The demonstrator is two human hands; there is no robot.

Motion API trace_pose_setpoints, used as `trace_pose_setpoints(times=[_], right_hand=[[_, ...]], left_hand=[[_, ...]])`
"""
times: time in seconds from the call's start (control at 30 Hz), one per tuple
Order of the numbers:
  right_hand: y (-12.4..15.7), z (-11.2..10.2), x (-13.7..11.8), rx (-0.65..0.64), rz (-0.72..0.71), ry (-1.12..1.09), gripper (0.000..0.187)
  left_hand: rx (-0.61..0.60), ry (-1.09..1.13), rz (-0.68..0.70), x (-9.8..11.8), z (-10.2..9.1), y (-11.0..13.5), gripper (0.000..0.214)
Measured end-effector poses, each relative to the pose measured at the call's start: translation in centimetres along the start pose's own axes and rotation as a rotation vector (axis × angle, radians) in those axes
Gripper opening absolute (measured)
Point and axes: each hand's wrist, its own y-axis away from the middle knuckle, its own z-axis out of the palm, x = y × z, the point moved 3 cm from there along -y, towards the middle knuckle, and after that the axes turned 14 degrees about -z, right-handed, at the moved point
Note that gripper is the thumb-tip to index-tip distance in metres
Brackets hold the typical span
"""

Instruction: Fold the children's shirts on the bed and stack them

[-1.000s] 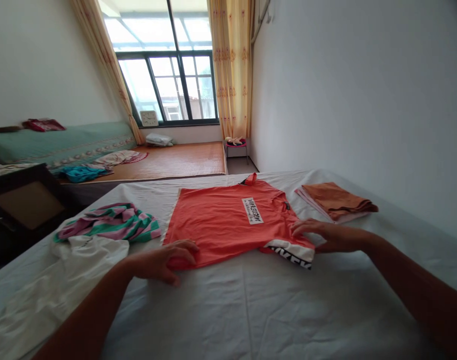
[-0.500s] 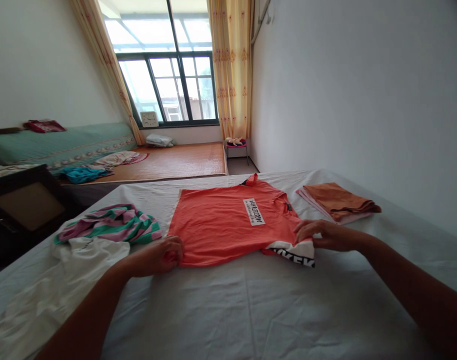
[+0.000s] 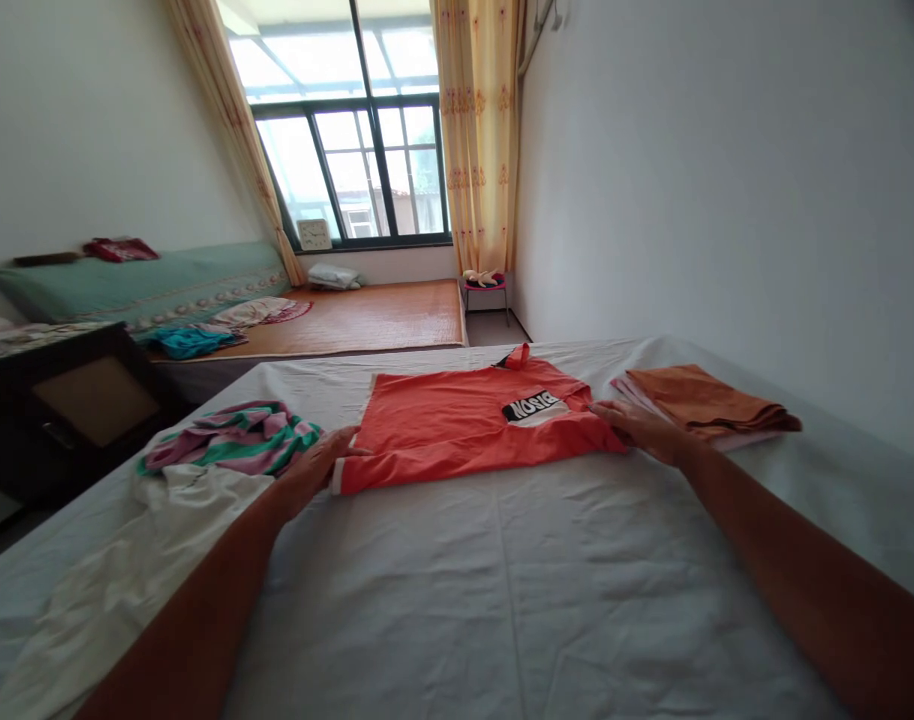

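Observation:
An orange T-shirt lies on the grey-white bedsheet in front of me, its near side folded over toward the middle. The folded sleeve's black and white lettering shows on top and covers the chest print. At the hem end, my left hand rests on the fold with its fingers stretched out. My right hand is at the shoulder end by the collar, its fingers closed on the fabric at the fold; the fingertips are partly hard to make out.
Left of the shirt lie a crumpled pink-and-green striped garment and a white garment. Folded brown and pink clothes lie at the right. Beyond are a second bed with a brown mat, a dark cabinet and a stool.
Both hands have carried the shirt's near edge away from me and folded it over, with the sleeve turned inward. My left hand's fingers have loosened. The view has shifted slightly left.

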Motion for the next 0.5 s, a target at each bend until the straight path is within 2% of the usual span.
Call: trace_pose_setpoints(times=[0.07,0.13,0.23,0.3,0.43,0.5], right_hand=[[0.8,0.1,0.2,-0.078,0.049,-0.191,0.06],[1.0,0.1,-0.1,-0.098,0.047,-0.29,0.063],[0.8,-0.4,-0.4,-0.012,-0.042,-0.353,0.058],[0.9,-0.9,-0.5,-0.027,-0.073,-0.392,0.054],[1.8,-1.2,-0.5,-0.246,0.1,-0.445,0.053],[1.5,-0.9,-0.6,-0.193,0.196,-0.402,0.05]], left_hand=[[-0.006,-0.205,0.061,0.0,-0.6,0.4,0.077],[0.045,-0.36,0.114,0.1,-1.0,0.5,0.076],[0.134,-0.449,0.164,0.2,-1.2,0.2,0.064],[0.138,-0.44,0.188,0.3,-1.0,0.1,0.059],[0.09,-0.376,0.182,0.1,-1.1,0.4,0.07],[0.034,-0.356,0.169,-0.1,-1.4,0.5,0.075]])
